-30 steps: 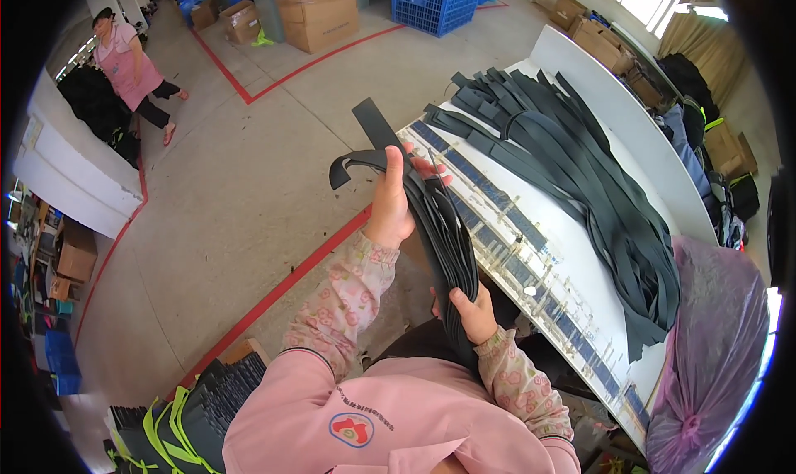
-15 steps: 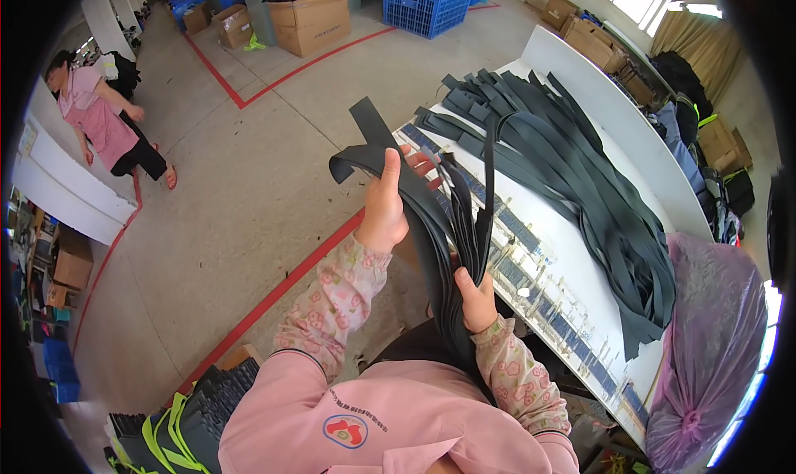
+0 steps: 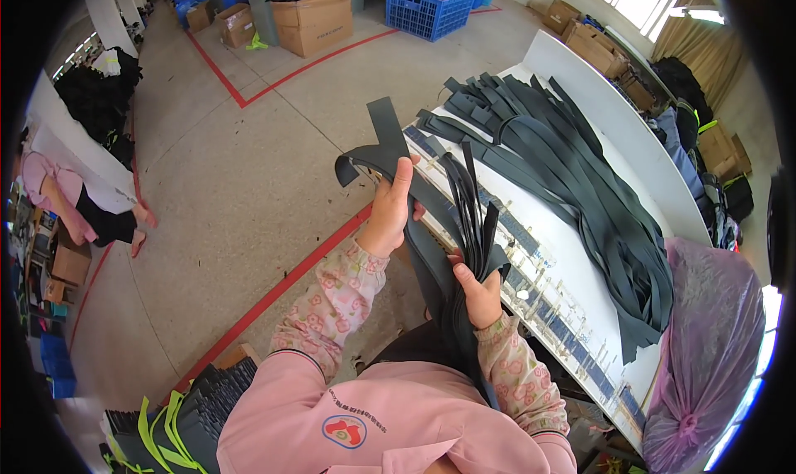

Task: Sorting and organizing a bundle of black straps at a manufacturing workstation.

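Note:
My left hand [image 3: 388,215] is closed round a few flat dark grey-green strips [image 3: 384,157], thumb up; their upper ends stick out past it, one straight and one curled over. Lower and to the right, my right hand [image 3: 479,298] grips a thicker bundle of the same strips [image 3: 469,225], whose free ends fan upward beside the table edge. Both lots run together down toward my lap, where my body hides the lower ends. A large pile of similar strips [image 3: 572,184] lies along the white table [image 3: 584,304] to my right.
A tied purple plastic bag [image 3: 705,350] stands at the table's near right end. Stacked dark pieces with lime-green straps [image 3: 170,432] sit at my lower left. Cardboard boxes [image 3: 311,18] and a blue crate [image 3: 429,9] stand farther off. At far left is another person [image 3: 79,192].
The strips in my two hands have spread apart, with more loose ends now rising from my right hand. My left hand has dipped slightly. The other person has moved farther left, partly behind a white panel.

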The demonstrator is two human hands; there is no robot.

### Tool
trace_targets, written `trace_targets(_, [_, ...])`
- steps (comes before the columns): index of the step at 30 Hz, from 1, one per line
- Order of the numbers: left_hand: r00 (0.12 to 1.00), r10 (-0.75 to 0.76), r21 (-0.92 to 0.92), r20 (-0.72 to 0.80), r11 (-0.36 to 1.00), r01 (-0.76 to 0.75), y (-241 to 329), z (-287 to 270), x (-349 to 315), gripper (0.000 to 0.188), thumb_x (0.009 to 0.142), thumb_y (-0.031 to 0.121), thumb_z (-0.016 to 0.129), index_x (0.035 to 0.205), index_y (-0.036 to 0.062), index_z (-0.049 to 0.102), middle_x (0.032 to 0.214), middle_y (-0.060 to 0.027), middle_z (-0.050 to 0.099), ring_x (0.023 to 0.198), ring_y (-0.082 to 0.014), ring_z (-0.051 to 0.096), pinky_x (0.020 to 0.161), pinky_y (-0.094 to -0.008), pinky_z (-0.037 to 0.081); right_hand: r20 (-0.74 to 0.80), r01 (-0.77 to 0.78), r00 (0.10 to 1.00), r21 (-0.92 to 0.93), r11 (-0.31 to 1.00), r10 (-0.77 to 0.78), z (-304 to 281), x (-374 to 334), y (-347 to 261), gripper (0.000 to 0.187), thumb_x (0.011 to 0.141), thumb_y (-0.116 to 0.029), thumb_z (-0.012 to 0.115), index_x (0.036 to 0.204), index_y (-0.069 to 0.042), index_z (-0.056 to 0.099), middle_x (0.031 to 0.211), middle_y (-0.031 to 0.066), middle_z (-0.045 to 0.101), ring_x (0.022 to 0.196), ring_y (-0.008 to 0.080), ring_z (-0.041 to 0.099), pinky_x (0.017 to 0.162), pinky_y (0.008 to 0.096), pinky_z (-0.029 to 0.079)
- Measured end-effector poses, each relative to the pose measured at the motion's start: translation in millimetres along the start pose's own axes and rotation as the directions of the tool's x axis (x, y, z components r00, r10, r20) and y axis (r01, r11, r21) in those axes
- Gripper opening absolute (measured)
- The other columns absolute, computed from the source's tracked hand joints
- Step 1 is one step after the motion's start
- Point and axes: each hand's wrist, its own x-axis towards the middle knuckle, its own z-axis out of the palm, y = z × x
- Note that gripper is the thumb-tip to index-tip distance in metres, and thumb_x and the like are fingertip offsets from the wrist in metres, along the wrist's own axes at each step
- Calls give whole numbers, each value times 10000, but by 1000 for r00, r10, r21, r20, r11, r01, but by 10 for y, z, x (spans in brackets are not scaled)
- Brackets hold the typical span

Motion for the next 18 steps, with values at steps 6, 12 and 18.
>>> trace_targets(6, [980,49,-170,-190,982,-83,0,-86,125,582,918,596,607,1198,87,563,866,10,587,711,-97,582,599,-262,486,83,-158,985,35,987,154,-42,-200,187,334,890,-112,740,1138,67,606,1071,114,697,970,151,651,883,300,512])
trace_targets(12, [980,20,-241,-197,968,-68,11,-203,156,452,940,475,650,1171,94,575,855,4,594,806,-116,587,717,-281,501,82,-44,995,-139,989,56,-175,-390,377,401,866,-134,777,1156,52,574,1053,107,693,960,154,644,867,299,509])
trace_targets(18, [984,44,-417,-171,902,-113,31,-401,184,305,1026,364,511,1157,94,569,778,-2,557,737,-135,540,713,-296,483,-10,-32,999,11,999,32,-299,-280,209,372,908,-168,722,1142,92,594,1007,133,701,911,176,655,833,316,522])
